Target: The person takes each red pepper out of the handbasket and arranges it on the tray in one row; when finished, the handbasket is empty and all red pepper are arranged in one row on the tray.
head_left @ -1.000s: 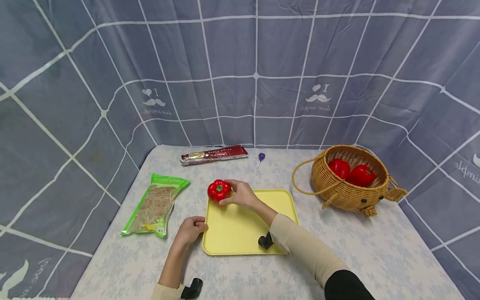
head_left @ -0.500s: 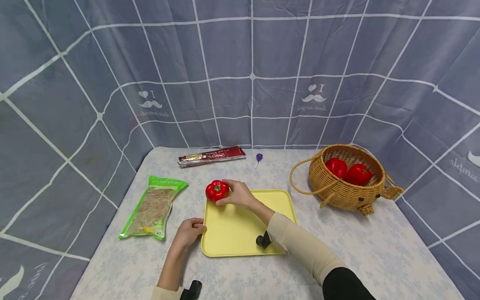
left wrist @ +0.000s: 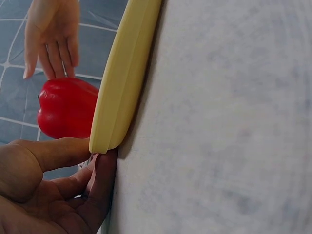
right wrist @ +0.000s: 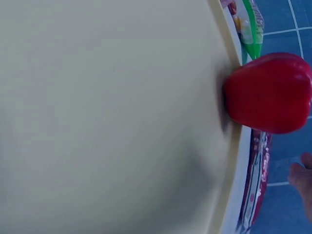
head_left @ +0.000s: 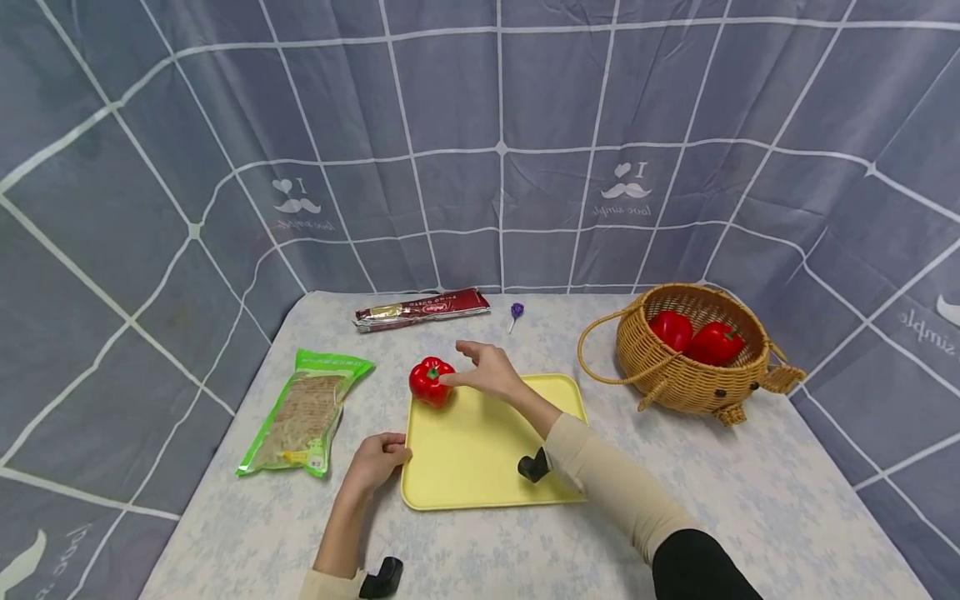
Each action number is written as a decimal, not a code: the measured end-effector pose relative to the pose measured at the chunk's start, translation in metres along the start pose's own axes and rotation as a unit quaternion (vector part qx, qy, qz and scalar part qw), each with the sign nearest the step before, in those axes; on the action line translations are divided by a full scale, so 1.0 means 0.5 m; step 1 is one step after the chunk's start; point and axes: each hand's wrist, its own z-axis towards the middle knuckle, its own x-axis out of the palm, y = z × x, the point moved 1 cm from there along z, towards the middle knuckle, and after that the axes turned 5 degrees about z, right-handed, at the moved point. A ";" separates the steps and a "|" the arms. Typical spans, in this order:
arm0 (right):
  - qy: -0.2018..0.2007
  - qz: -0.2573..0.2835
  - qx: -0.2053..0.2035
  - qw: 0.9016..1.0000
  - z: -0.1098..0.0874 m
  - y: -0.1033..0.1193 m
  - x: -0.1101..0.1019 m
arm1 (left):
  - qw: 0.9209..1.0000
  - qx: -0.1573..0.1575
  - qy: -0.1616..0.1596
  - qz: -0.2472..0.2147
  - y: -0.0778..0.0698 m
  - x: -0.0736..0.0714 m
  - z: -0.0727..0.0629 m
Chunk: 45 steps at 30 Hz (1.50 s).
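A red bell pepper (head_left: 430,385) rests on the far left corner of the yellow tray (head_left: 480,458). My right hand (head_left: 491,372) is just to the right of the pepper, thumb and fingers spread apart. In the right wrist view a gap shows between the fingers and the pepper (right wrist: 273,92). At the tray's left edge is my left hand (head_left: 378,461). Up close in the left wrist view, its thumb lies over the rim of the tray (left wrist: 124,73) and its fingers reach beneath, pinching it.
A wicker basket (head_left: 675,392) with two red bell peppers (head_left: 693,340) stands at the right, its handle toward the tray. To the left lies a green-edged food packet (head_left: 307,417). Near the back edge are a dark red long packet (head_left: 422,310) and a purple lollipop (head_left: 516,312).
My right hand has let go of the bell pepper and drawn slightly up and to the right, its fingers spreading. The pepper stays on the tray corner; my left hand keeps its place.
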 end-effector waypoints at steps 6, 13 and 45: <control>-0.019 0.010 -0.003 1.000 -0.007 0.008 -0.047 | 1.000 0.000 0.002 -0.009 -0.004 0.000 -0.001; -0.030 0.015 0.019 0.999 -0.026 -0.003 -0.118 | 1.000 -0.003 -0.001 -0.001 -0.006 -0.001 0.002; -0.103 -0.173 0.123 0.972 -0.177 -0.125 -0.593 | 1.000 -0.003 -0.006 -0.015 0.001 0.009 -0.008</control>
